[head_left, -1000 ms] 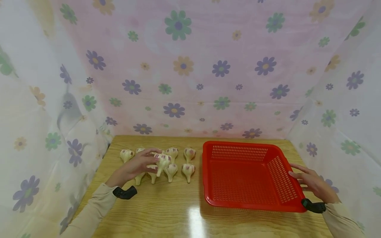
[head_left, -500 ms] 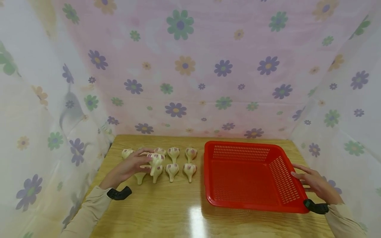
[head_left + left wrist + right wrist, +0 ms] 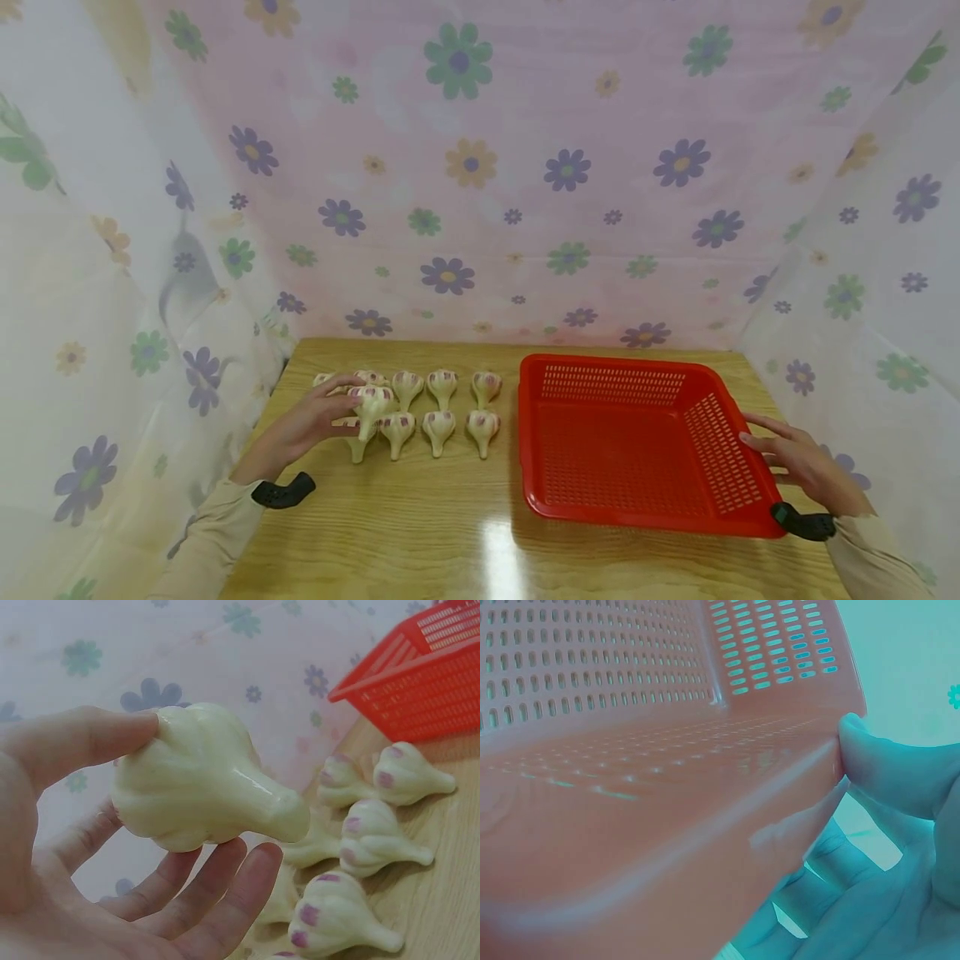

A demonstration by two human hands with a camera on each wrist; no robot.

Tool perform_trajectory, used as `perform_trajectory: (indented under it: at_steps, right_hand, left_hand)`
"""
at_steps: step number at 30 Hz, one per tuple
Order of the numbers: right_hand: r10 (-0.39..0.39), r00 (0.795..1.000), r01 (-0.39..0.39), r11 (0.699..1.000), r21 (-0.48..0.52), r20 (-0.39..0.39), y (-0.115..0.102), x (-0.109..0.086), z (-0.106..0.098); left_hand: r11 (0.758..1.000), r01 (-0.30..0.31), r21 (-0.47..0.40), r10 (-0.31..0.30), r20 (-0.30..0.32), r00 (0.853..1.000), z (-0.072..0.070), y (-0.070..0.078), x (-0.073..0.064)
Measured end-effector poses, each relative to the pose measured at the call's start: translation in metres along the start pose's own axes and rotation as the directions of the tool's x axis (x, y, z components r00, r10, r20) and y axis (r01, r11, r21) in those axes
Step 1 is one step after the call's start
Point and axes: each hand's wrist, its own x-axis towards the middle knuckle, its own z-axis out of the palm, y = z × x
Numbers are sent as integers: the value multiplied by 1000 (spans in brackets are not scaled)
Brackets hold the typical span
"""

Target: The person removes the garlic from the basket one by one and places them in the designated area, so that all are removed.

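Observation:
My left hand (image 3: 300, 425) pinches a cream garlic bulb (image 3: 372, 402) with purple patches between thumb and fingers. It is held up over the left part of two rows of garlic bulbs on the table. In the left wrist view this bulb (image 3: 199, 780) is tilted, its stem pointing right. Several more bulbs (image 3: 337, 919) lie below it, some partly hidden by the hand. At the right side of a red plastic basket (image 3: 615, 454), my right hand (image 3: 810, 471) grips the rim. Its thumb (image 3: 881, 761) is on the edge, with fingers along the outer wall.
The basket stands on the wooden table (image 3: 390, 525), right of the bulbs; its floor shows bare. The nearest bulbs (image 3: 483, 429) lie close to its left wall. Flowered cloth (image 3: 480, 208) hangs behind and on both sides of the table.
My left hand has moved left over the rows with the garlic bulb still in its fingers, uncovering bulbs to its right. The right hand keeps its place on the basket rim.

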Motion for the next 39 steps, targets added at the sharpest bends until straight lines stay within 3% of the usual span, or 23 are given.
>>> perform_trajectory:
  at_steps: [19, 35, 39]
  right_hand:
    - [6, 1000, -6, 1000, -1, 5, 2, 0, -2]
    - [6, 1000, -6, 1000, 22, 3, -1, -2, 2]
    - [6, 1000, -6, 1000, 7, 0, -2, -3, 2]
  left_hand:
    - [1000, -9, 8, 9, -48, 999, -24, -7, -15]
    - [998, 45, 46, -40, -110, 993, -44, -20, -24]
    - [997, 72, 15, -69, -133, 989, -48, -22, -30]
